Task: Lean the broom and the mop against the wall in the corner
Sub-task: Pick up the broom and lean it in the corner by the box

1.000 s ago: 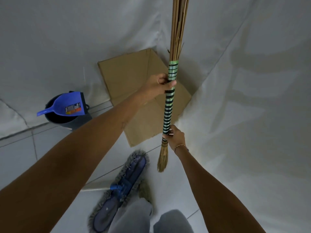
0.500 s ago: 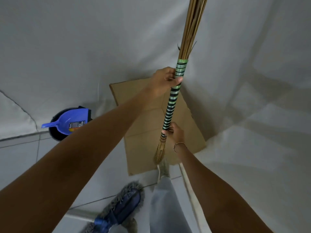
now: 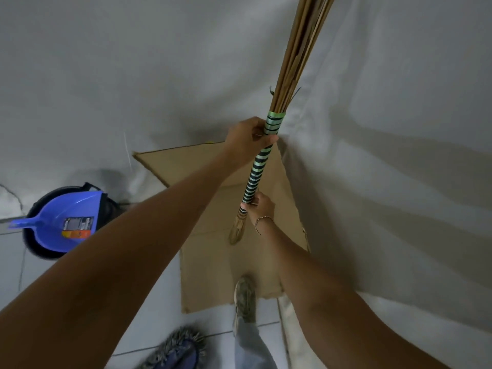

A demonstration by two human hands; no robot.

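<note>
I hold a stick broom (image 3: 257, 173) upside down, its tan bristles pointing up past the top edge and its green-and-black striped handle pointing down. My left hand (image 3: 249, 137) grips the upper end of the striped wrap. My right hand (image 3: 259, 206), with a bracelet at the wrist, grips the lower end just above the frayed tip. The broom tilts toward the corner of two white cloth-covered walls (image 3: 399, 129), its tip hanging over flat cardboard (image 3: 213, 262). The mop head (image 3: 177, 351), blue with grey fringe, lies on the tiled floor at the bottom edge.
A blue dustpan (image 3: 66, 219) rests on a dark bucket (image 3: 32, 249) at the left by the wall. The cardboard sheet covers the floor in the corner. One shoe (image 3: 245, 296) of mine stands on the cardboard's near edge.
I have stepped closer to the corner with the broom. It now tilts further right toward the corner and its tip hangs over the cardboard. The mop has slid toward the bottom edge.
</note>
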